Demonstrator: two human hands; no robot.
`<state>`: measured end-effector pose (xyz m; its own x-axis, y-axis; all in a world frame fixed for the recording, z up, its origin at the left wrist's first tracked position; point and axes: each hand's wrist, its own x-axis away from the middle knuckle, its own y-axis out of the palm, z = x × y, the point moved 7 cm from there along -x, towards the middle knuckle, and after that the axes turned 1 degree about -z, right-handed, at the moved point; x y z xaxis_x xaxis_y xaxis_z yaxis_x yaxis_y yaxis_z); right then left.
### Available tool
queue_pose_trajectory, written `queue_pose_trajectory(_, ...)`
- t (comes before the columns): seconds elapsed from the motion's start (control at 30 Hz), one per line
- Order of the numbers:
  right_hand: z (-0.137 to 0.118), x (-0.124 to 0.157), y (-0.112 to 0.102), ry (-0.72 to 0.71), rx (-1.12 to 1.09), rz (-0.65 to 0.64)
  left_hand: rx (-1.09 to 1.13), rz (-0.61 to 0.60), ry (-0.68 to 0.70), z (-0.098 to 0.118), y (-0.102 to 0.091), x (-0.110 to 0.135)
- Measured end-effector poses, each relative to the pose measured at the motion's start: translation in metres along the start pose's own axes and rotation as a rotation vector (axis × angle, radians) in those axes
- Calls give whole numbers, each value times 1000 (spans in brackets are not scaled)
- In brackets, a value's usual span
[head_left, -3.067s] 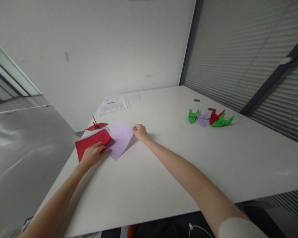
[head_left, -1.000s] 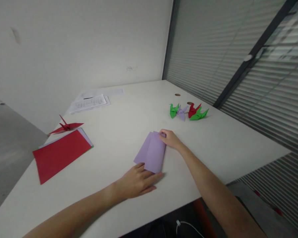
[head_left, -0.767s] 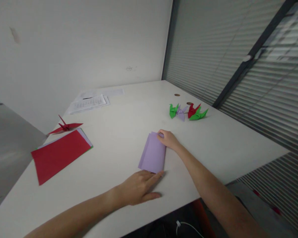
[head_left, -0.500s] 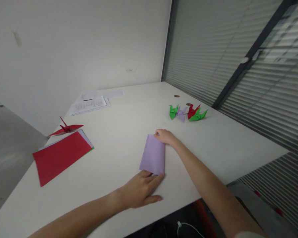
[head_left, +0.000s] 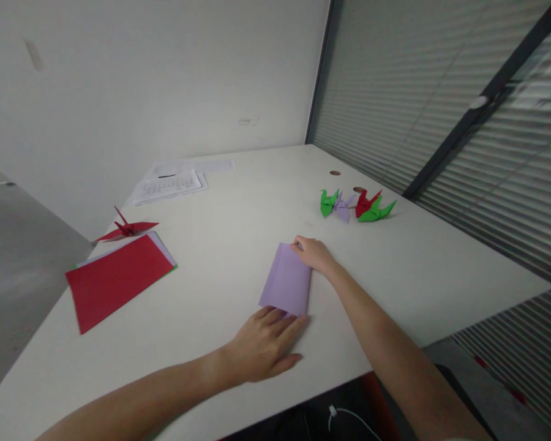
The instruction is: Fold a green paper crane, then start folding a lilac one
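Note:
A folded sheet of purple paper lies before me on the white table, its near edge slightly lifted. My right hand is closed at its far right corner, the fingers pinching the paper there. At the near edge rests my left hand, fingers stretched out and thumb apart. Some of its fingertips are hidden beneath the paper's upper layer, and the index finger touches the near right corner.
A stack of paper with a red sheet on top lies left, a red paper crane behind it. Several folded cranes, including a green one, stand back right. Printed sheets lie far left. Blinds line the right side.
The camera view has tilted and shifted a little, moving the scene slightly. The near edge of the purple paper looks a bit more lifted over my left fingertips; my right hand keeps its corner.

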<state>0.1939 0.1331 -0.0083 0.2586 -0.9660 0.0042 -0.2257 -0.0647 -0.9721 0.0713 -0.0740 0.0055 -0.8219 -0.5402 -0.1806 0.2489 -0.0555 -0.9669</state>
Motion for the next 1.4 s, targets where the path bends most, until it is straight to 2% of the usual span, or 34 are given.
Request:
queue_pose_trajectory(0.17,-6,-3,1,7,98,-15,-5,-7,3,1,-1,-2)
queue_pose_trajectory(0.37,-23,-7,0,-54,209,-7,28,-36,-31,0,1,-2)
queue_pose_trajectory(0.77,-15,-8,4,-49,48,51,98,-10,-3,-1,4,0)
queue_pose_trajectory(1.4,-10,-11,9,-12,7,91,126,-15,2,0,3,0)
